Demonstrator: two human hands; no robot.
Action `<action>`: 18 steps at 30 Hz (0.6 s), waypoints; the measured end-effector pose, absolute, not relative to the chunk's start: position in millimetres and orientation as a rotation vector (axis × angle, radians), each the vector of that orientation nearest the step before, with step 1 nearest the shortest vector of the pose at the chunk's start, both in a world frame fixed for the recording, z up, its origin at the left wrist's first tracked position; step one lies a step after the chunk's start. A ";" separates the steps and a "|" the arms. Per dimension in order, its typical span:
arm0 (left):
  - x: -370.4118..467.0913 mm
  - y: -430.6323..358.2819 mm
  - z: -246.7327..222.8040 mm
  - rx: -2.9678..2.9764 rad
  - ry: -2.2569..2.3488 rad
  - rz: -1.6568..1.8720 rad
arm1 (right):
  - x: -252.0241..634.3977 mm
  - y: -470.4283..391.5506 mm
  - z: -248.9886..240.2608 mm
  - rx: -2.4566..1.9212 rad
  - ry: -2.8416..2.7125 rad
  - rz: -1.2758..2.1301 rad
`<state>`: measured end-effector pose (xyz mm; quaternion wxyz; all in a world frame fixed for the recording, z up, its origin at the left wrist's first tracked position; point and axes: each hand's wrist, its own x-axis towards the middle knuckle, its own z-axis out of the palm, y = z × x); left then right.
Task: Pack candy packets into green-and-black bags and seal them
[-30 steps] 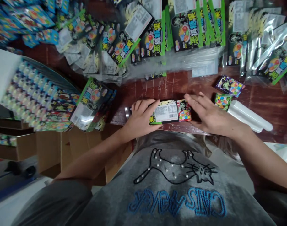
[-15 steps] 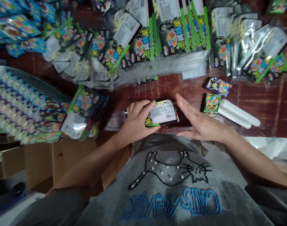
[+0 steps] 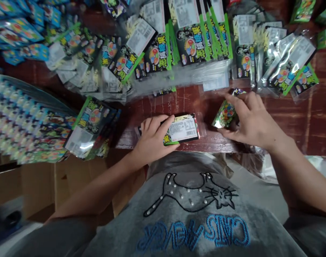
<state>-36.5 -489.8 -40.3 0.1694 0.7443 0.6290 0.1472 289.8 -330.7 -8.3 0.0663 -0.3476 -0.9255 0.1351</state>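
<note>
My left hand (image 3: 153, 138) is closed round the left end of a black-and-green candy packet (image 3: 183, 129), which has a white label facing up and a clear plastic margin on its right. The packet lies at the table's near edge. Over to the right, my right hand (image 3: 252, 121) pinches a small green candy box (image 3: 225, 113) between thumb and fingers; the box is tilted. A purple box (image 3: 239, 91) shows partly behind those fingers. The white curved piece that lay beside the boxes is hidden by my right hand.
Several bagged candy packets (image 3: 191, 46) line the back of the table (image 3: 179, 100). At left lie a patterned stack of sheets (image 3: 24, 121), a smaller pile of packets (image 3: 90, 125) and blue packs (image 3: 21, 32). Green boxes (image 3: 303, 10) sit far right; a cardboard carton (image 3: 40, 185) stands below.
My right hand has moved right, away from the packet's end, and closed on the green box, which is now tilted and shifted left. My left hand stays on the packet.
</note>
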 end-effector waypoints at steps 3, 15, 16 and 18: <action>-15.9 -494.6 -35.1 1.985 1.910 0.518 | 251.3 -338.0 -15.1 -1.225 -2.446 0.491; 3.6 -447.9 -39.7 1.315 1.666 0.884 | 228.4 -311.9 -29.5 -1.100 -2.161 0.911; 8.0 -443.5 -40.6 1.233 1.577 0.924 | 230.5 -307.6 -25.2 -1.110 -2.126 0.871; 18.5 -435.5 -41.1 1.068 1.410 1.002 | 232.1 -300.3 -18.6 -1.137 -2.069 0.719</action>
